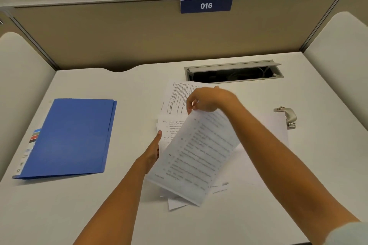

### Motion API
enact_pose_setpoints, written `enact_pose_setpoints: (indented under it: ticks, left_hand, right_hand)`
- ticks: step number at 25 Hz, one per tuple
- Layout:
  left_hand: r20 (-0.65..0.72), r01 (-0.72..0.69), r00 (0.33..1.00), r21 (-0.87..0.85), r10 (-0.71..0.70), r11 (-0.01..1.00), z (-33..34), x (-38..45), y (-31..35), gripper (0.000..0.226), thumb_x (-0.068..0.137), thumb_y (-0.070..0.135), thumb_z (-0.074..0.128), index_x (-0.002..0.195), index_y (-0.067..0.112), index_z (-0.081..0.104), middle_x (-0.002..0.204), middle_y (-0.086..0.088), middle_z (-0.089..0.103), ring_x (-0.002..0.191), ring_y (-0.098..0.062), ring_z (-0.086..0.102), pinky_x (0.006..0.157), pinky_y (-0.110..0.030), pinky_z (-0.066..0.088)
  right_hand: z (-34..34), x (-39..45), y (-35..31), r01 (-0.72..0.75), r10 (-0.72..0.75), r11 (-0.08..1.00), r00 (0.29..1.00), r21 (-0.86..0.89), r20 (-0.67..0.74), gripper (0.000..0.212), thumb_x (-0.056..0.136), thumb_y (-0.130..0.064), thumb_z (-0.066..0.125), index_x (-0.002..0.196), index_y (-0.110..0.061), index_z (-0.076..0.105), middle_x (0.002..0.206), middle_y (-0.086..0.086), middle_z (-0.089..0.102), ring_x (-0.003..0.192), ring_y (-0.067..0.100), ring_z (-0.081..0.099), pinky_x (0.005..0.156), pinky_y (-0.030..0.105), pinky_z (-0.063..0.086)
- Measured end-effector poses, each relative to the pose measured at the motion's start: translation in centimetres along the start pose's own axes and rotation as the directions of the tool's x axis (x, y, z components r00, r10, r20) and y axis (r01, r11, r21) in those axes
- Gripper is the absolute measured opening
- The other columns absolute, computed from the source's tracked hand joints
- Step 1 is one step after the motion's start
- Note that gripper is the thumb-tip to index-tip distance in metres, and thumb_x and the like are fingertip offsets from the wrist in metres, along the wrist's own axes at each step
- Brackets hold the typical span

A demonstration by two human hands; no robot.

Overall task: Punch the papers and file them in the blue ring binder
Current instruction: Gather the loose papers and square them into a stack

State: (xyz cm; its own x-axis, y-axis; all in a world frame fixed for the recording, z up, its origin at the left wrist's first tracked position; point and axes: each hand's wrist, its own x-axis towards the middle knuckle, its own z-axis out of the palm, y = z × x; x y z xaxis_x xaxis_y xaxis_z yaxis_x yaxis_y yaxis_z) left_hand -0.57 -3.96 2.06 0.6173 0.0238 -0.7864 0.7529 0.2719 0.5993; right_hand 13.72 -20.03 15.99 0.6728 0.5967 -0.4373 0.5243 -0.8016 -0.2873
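Note:
A closed blue ring binder (71,137) lies flat on the left of the white desk (79,205). Several printed papers (175,97) lie loosely piled at the desk's middle. My right hand (207,99) pinches the top edge of one printed sheet (197,155) and holds it lifted and tilted above the pile. My left hand (153,151) reaches to the left edge of that sheet with its fingers straight; most of the fingers are hidden under the paper. A small metal hole punch (287,116) sits at the right of the desk, apart from both hands.
An open cable tray (233,74) is set into the desk behind the papers. Beige partition walls (139,36) enclose the desk at back and sides, with a blue "016" sign (206,5) on top.

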Motion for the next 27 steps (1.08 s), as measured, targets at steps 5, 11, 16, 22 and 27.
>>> enact_pose_setpoints:
  ticks: [5,11,16,22,27]
  left_hand:
    - [-0.021,-0.019,1.000,0.081,0.020,0.997,0.2,0.9,-0.3,0.075,0.091,0.071,0.018,0.119,0.016,0.061,0.097,-0.007,0.072,0.084,-0.022,0.067,0.067,-0.033,0.050]
    - [-0.205,-0.062,0.972,0.255,0.116,0.965,-0.1,2.7,-1.7,0.053,0.085,0.056,0.058,0.123,0.018,0.060,0.121,-0.009,0.066,0.108,-0.030,0.063,0.098,-0.043,0.048]
    - [-0.212,-0.060,0.970,0.274,0.121,0.960,-0.6,3.1,-2.6,0.030,0.083,0.011,0.072,0.113,0.009,0.066,0.109,-0.012,0.072,0.093,-0.030,0.070,0.090,-0.048,0.055]
    - [-0.182,-0.081,0.975,0.260,0.131,0.962,-1.2,4.1,-2.8,0.037,0.086,0.003,0.068,0.123,0.005,0.064,0.119,-0.014,0.068,0.104,-0.034,0.066,0.093,-0.050,0.053]
    - [-0.165,-0.100,0.976,0.249,0.144,0.963,-1.3,4.4,-2.9,0.036,0.087,0.003,0.067,0.123,0.006,0.063,0.120,-0.013,0.067,0.107,-0.033,0.065,0.093,-0.047,0.053]
  right_hand:
    - [7.7,5.3,-4.0,0.090,-0.159,0.912,0.977,-0.401,-0.141,0.020,0.092,-0.009,0.056,0.107,-0.021,0.062,0.111,0.002,0.065,0.120,0.028,0.046,0.109,0.051,0.019]
    - [13.6,8.7,-5.4,0.298,-0.461,0.820,0.849,-0.489,-0.257,0.027,0.086,-0.001,0.059,0.108,-0.016,0.055,0.106,0.001,0.065,0.107,0.024,0.051,0.100,0.041,0.028]
    - [14.7,9.3,-4.1,0.358,-0.400,0.916,0.815,-0.180,-0.420,0.025,0.093,-0.021,0.059,0.118,-0.019,0.055,0.125,0.002,0.057,0.121,0.023,0.047,0.106,0.043,0.026]
    - [13.8,9.3,3.6,-0.175,0.440,0.844,0.766,0.507,-0.468,0.058,0.088,-0.038,0.064,0.135,-0.011,0.042,0.138,0.011,0.043,0.128,0.027,0.040,0.106,0.041,0.036]
    - [13.6,8.8,8.6,-0.585,0.796,0.571,0.567,0.576,-0.214,0.097,0.080,-0.056,0.066,0.143,0.001,0.018,0.148,0.020,0.024,0.137,0.033,0.027,0.108,0.041,0.034]
